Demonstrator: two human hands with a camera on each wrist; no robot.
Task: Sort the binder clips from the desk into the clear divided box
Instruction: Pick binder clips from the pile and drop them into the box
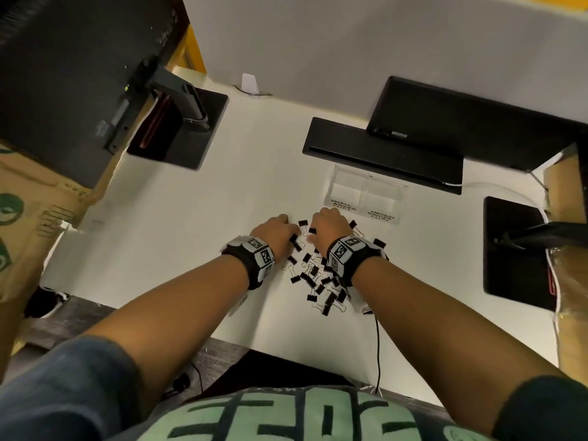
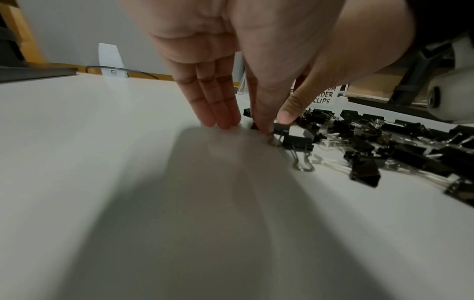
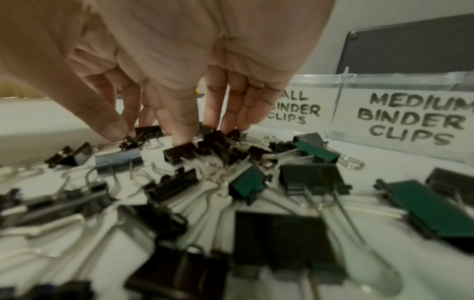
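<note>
- Binder clips (image 1: 318,275) lie heaped on the white desk (image 1: 178,224) between both wrists, wire handles pointing every way.
- Left hand (image 2: 256,60), left-wrist view only: fingers straight, forefinger and thumb pinching one clip (image 2: 280,128).
- Right hand (image 3: 179,60) reaches in, fingertips touching clips; grip unclear.
- Clear divided box (image 1: 366,195) sits beyond, labels facing the person.

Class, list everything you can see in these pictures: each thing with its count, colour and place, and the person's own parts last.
binder clips: many, too tangled to count, black with silver wire handles, heaped on the desk between the wrists.
clear divided box: one, clear, labelled SMALL and MEDIUM BINDER CLIPS, beyond the heap.
desk: one, white.
monitor stands: two, black, far left and far right.
cardboard box: one, brown, left edge.
left hand: index and thumb reach a clip at the heap's left edge.
right hand: fingers down among the clips.
</note>
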